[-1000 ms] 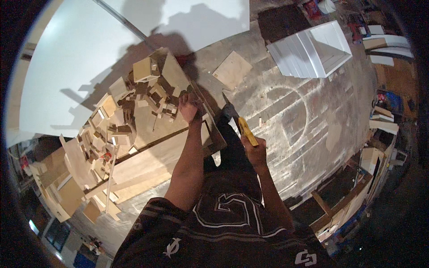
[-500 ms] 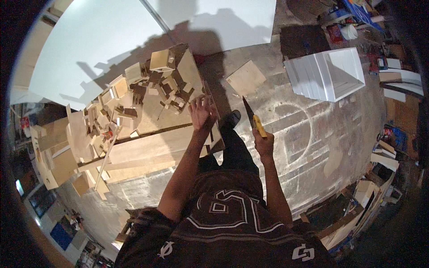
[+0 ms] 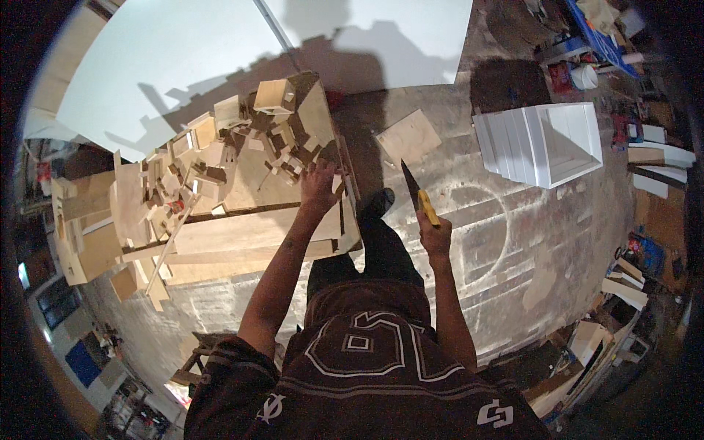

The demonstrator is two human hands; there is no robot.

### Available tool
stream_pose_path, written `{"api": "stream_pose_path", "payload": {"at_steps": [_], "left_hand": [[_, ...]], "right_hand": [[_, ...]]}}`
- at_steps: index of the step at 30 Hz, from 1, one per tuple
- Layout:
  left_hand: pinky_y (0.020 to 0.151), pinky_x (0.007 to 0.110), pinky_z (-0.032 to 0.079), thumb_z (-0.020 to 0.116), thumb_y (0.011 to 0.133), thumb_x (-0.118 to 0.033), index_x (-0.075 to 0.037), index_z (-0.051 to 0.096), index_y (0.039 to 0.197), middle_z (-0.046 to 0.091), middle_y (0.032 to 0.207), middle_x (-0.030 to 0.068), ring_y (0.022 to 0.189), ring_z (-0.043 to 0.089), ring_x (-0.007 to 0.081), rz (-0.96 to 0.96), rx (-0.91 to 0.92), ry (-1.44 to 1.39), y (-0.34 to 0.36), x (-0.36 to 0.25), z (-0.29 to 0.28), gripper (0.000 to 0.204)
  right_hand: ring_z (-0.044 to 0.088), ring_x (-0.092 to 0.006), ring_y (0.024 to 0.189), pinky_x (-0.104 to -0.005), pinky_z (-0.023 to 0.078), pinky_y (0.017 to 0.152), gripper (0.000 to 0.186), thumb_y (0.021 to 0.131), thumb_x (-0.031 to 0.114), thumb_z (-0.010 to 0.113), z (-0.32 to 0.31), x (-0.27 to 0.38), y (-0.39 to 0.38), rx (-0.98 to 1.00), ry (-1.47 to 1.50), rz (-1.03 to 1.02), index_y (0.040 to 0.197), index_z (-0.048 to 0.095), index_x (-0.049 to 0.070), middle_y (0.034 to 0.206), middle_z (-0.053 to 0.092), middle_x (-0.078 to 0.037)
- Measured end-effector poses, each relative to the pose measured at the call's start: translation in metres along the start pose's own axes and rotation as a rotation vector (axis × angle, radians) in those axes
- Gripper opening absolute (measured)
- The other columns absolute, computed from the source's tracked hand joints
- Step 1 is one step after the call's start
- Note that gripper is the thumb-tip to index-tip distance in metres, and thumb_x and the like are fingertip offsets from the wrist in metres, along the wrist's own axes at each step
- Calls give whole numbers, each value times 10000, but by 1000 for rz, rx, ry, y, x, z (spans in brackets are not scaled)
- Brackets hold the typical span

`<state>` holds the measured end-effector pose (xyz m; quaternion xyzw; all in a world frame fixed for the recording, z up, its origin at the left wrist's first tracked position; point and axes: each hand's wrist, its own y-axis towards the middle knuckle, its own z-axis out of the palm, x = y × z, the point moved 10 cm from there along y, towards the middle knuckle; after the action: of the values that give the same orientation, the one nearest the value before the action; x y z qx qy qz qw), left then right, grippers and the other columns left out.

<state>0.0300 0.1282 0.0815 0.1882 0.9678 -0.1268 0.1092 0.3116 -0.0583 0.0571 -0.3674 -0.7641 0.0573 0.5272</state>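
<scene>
Left hand: your left hand (image 3: 320, 187) lies flat, fingers spread, on a board (image 3: 257, 183) atop the pile of wood offcuts (image 3: 220, 154); it grips nothing.
Right hand: your right hand (image 3: 434, 236) is closed around the yellow handle of a hand saw (image 3: 416, 194), dark blade pointing up and away.
Saw position: held over the concrete floor (image 3: 513, 242), just right of the pile.
Surroundings: a loose square board (image 3: 408, 138) lies on the floor; a white cabinet (image 3: 543, 143) stands farther right.

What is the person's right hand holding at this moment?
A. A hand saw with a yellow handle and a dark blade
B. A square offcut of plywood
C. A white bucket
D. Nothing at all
A: the right hand grips the yellow handle of a hand saw, its dark blade pointing up and away, while the left hand rests on the pile of wood offcuts.
</scene>
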Motion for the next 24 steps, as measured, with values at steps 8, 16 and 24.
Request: {"api": "stream_pose_path", "payload": {"at_steps": [8, 16, 24], "left_hand": [[864, 491, 490, 699, 805, -206, -86, 675, 919, 607, 1028, 132, 1018, 587, 340, 118, 62, -101, 1, -15, -27, 167], [630, 400, 488, 671, 865, -209, -12, 617, 831, 612, 709, 149, 658, 604, 298, -162, 95, -559, -19, 17, -68, 208], [527, 263, 474, 700, 920, -262, -15, 603, 1002, 598, 741, 34, 595, 563, 106, -291, 27, -1510, -85, 46, -155, 278]], "right_hand": [[446, -73, 451, -300, 335, 427, 455, 879, 357, 732, -6, 17, 3, 32, 153, 100, 606, 547, 44, 502, 458, 26], [471, -84, 432, -281, 356, 412, 432, 883, 382, 730, 7, -2, -1, -19, 253, 157, 662, 600, 34, 513, 494, 15], [399, -45, 443, -242, 300, 406, 361, 912, 349, 719, 5, 40, -83, -191, 427, -17, 716, 570, 84, 554, 455, 54]]}}
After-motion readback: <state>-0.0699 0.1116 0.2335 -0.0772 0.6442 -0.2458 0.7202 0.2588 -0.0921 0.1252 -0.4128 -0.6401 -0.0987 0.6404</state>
